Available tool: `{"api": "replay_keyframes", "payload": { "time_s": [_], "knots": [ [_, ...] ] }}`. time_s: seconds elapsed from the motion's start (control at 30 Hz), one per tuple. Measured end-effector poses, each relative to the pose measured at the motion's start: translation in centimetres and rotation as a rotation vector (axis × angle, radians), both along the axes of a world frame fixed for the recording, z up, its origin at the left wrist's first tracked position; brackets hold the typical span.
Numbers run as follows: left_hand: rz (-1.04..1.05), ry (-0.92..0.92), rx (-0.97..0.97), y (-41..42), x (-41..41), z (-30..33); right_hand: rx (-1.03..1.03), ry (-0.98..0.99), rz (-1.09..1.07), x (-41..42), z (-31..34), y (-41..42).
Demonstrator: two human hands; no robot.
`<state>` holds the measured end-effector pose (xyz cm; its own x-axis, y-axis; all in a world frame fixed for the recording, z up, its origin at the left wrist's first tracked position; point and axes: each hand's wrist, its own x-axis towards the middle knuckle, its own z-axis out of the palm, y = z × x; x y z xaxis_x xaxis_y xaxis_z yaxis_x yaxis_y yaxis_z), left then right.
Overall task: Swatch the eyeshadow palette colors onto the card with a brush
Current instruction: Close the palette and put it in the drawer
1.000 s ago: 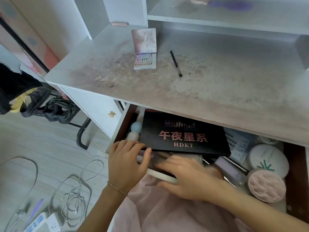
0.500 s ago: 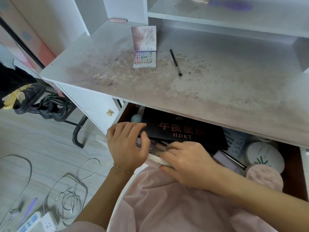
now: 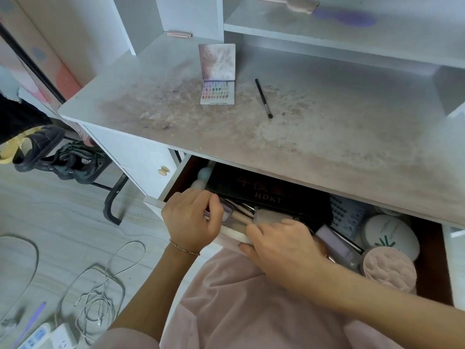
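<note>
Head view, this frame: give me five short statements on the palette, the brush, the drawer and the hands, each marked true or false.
1. The small eyeshadow palette lies open on the desk top. True.
2. The black brush is held in the right hand. False: it lies on the desk top, right of the palette, apart from both hands.
3. The drawer under the desk top is open. True.
4. The left hand rests on the small palette. False: it is at the drawer's front edge.
5. A black box marked HDKT lies in the drawer. True.
</note>
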<state>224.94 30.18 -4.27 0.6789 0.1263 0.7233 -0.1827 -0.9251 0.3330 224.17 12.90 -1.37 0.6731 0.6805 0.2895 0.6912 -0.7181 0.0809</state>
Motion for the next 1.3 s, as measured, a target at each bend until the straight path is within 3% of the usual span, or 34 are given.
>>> {"api": "replay_keyframes", "payload": {
  "time_s": [0.27, 0.43, 0.83, 1.17, 1.3],
  "knots": [
    [0.051, -0.043, -0.052, -0.6, -0.6, -0.2, 0.275, 0.016, -0.246, -3.3, -0.9, -2.3],
    [0.111, -0.026, -0.074, -1.4, -0.8, -0.7, 0.359, -0.16, -0.133, -2.9, -2.1, -3.1],
    [0.204, -0.099, -0.013, -3.4, 1.6, -1.0, 0.38, -0.244, -0.004, 0.7, -2.1, -5.6],
    [0.177, 0.001, 0.025, -3.8, 8.6, 0.4, 0.356, -0.388, -0.01, 7.2, -1.4, -5.8],
    [0.102, -0.028, -0.004, -3.5, 7.7, -0.2, 0.423, -0.357, 0.124, 5.9, -2.0, -5.8]
  ]
}}
